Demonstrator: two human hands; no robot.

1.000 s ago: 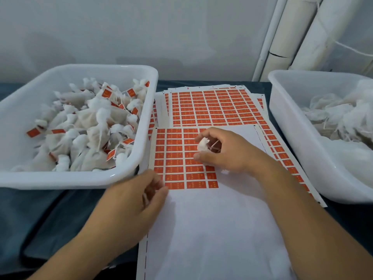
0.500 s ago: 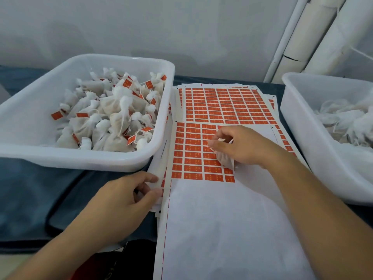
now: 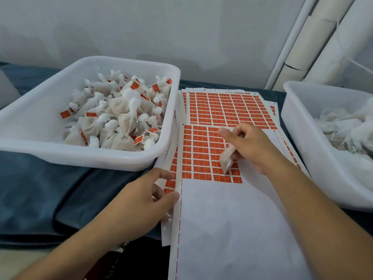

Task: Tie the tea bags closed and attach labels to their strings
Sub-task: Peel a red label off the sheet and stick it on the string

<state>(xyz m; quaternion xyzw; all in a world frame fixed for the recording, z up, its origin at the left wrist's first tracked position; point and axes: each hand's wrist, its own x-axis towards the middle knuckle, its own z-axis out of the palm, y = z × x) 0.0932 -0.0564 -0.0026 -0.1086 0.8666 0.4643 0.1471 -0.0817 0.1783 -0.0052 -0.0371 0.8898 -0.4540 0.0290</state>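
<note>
Left side: a white tub [image 3: 129,158] of tied tea bags [image 3: 121,120] blocks the upper left.
Right side: a second white tub [image 3: 302,138] walls off the right edge.
Centre: flat label sheets [image 3: 228,106] lie between the tubs.
Lower centre: bare backing paper [image 3: 232,229], open room.

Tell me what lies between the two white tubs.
In the head view, stacked label sheets fill the gap between the left tub and right tub; the right hand holds a tea bag over them.
</note>
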